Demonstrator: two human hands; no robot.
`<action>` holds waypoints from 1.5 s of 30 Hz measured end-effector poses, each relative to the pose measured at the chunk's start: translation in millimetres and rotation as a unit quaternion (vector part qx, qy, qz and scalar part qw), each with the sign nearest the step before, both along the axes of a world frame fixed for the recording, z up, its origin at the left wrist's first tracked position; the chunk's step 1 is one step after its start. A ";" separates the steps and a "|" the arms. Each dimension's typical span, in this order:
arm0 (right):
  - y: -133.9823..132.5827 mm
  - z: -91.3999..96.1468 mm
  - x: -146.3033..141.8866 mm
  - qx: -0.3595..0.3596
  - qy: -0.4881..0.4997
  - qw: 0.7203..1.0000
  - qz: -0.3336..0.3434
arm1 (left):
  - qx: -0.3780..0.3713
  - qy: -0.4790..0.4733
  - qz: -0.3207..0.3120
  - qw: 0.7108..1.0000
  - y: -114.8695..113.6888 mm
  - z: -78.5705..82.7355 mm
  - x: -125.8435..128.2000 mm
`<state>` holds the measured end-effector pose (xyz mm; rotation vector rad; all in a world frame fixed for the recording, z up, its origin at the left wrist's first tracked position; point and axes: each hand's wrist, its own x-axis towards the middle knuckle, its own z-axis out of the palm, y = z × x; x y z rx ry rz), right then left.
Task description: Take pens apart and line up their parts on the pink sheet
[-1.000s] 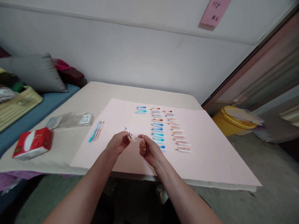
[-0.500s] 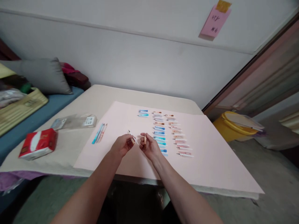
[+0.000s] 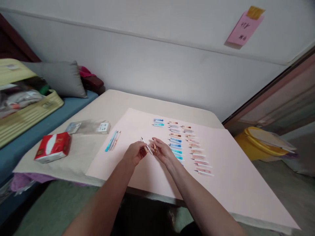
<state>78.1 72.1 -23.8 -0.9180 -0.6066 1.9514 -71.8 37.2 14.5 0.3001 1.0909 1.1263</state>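
My left hand (image 3: 136,152) is closed on a slim white pen-like stick (image 3: 149,148) with a dark pointed tip, tilted with the tip up and left. A short orange piece shows beside it at the same fingers. My right hand (image 3: 164,152) is closed on a small orange-brown pen part (image 3: 155,148), held upright close to the stick's lower end. Whether the two pieces touch, I cannot tell. Right of my hands, blue pens (image 3: 175,141) and pinkish pens (image 3: 203,170) lie in two columns, with white sticks among them. My right forearm hides part of the nearer column.
A few pens (image 3: 113,141) lie together at the left of the pink sheet (image 3: 236,183). Beyond them are a clear plastic package (image 3: 91,127) and a red tissue pack (image 3: 53,147). A yellow bucket (image 3: 258,147) stands right of the table; the wall (image 3: 157,68) is behind.
The view has swung left, so everything sits farther right in the picture. My hands have come slightly closer together, and the brown piece shows more in my right fingers.
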 end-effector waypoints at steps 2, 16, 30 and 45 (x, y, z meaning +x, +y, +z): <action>6.6 4.8 -4.2 -0.008 -0.025 0.999 0.028 | -0.003 0.015 0.003 1.000 2.8 -2.7 -2.5; 23.2 10.7 -33.6 0.009 -0.083 0.992 0.095 | -0.038 0.046 0.023 0.998 20.1 -25.5 -9.6; 24.6 10.5 -37.8 0.092 -0.255 0.958 0.099 | -0.045 0.055 0.018 0.997 22.9 -31.4 -9.4; 29.8 11.7 -47.8 0.114 -0.303 0.939 0.119 | -0.018 0.042 0.014 0.999 22.9 -38.3 -8.6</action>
